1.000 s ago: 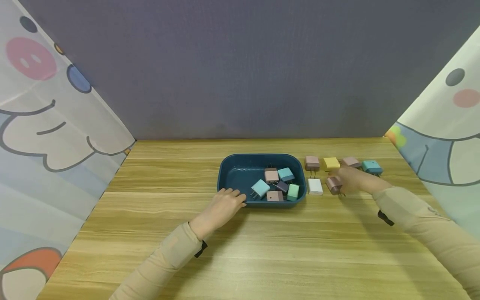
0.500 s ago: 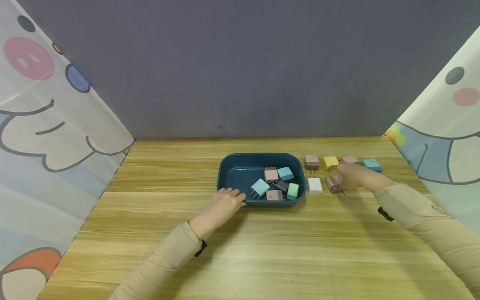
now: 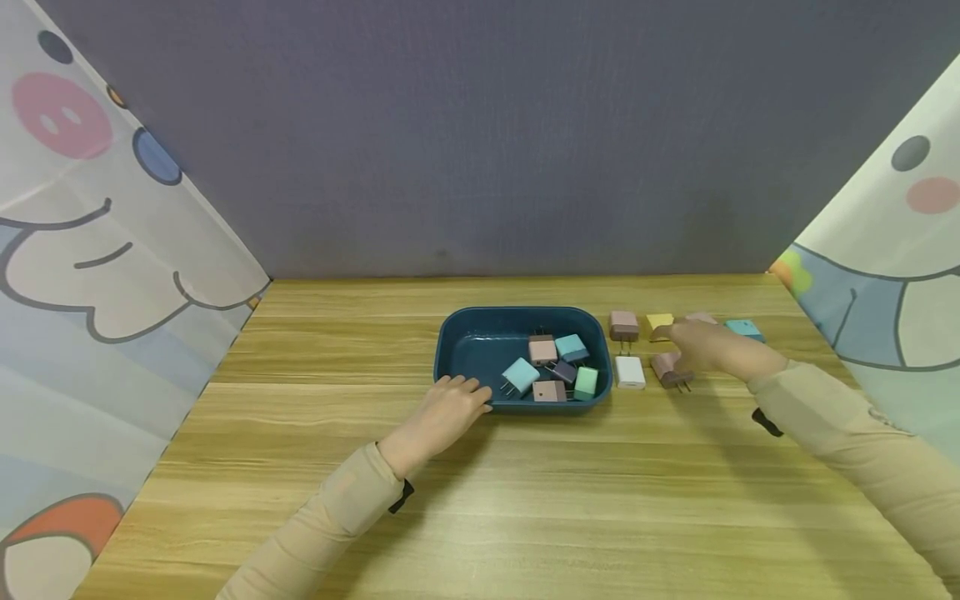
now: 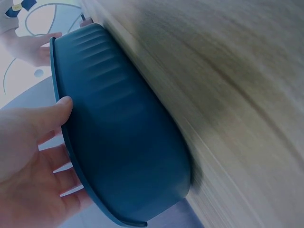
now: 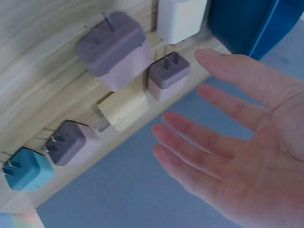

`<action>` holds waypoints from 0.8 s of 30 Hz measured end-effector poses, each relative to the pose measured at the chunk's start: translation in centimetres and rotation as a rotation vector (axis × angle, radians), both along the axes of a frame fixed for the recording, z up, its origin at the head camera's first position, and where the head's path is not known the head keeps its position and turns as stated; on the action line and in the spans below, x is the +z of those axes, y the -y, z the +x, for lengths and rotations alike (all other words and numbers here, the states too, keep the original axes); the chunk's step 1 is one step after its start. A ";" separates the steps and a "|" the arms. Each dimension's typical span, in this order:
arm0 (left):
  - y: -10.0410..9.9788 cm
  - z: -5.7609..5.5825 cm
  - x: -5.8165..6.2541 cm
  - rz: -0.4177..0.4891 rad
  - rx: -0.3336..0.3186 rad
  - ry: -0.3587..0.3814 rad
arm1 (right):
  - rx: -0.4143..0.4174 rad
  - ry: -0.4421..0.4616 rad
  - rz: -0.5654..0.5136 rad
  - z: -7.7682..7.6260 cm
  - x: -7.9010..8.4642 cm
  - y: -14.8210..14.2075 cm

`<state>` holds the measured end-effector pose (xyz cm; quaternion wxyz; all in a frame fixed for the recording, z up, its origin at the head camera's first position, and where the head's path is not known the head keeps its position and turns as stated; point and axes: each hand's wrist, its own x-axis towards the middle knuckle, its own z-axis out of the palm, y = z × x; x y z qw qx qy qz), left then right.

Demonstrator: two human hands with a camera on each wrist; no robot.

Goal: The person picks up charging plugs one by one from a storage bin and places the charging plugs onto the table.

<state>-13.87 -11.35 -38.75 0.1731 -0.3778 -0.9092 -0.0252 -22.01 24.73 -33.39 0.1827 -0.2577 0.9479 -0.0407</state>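
Observation:
My left hand (image 3: 438, 417) grips the near rim of a dark blue plastic tub (image 3: 472, 358). In the left wrist view the thumb (image 4: 64, 107) presses the outer wall and the fingers go over the rim. My right hand (image 5: 237, 137) has its fingers spread and holds nothing. It hovers over a group of plug chargers on the table. Nearest below it in the head view lies a two-tone pink charger (image 3: 667, 369), prongs toward the front. A yellow charger (image 3: 660, 322) and another pink charger (image 3: 702, 317) are partly hidden by the hand.
Inside the tub lie several chargers, among them a light blue one (image 3: 521, 376) and a green one (image 3: 587, 381). A white charger (image 3: 630, 372) and a pink one (image 3: 624, 325) sit right of the tub. A blue charger (image 3: 745, 330) lies farthest right. A grey partition (image 3: 480, 167) stands behind.
The pink charger below my right hand has turned, so its prongs show more toward the front. The right hand has shifted slightly away from it. My left hand has stayed on the rim.

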 end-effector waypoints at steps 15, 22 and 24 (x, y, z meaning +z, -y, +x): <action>0.0 0.0 0.0 -0.013 0.018 0.044 | 0.008 -0.040 0.071 1.7 3.3 3.0; 0.0 0.0 0.1 -0.011 0.013 0.050 | 0.001 -0.033 0.084 1.9 4.1 4.0; 0.0 0.0 0.1 -0.010 0.012 0.042 | 0.000 -0.030 0.092 1.9 4.2 4.3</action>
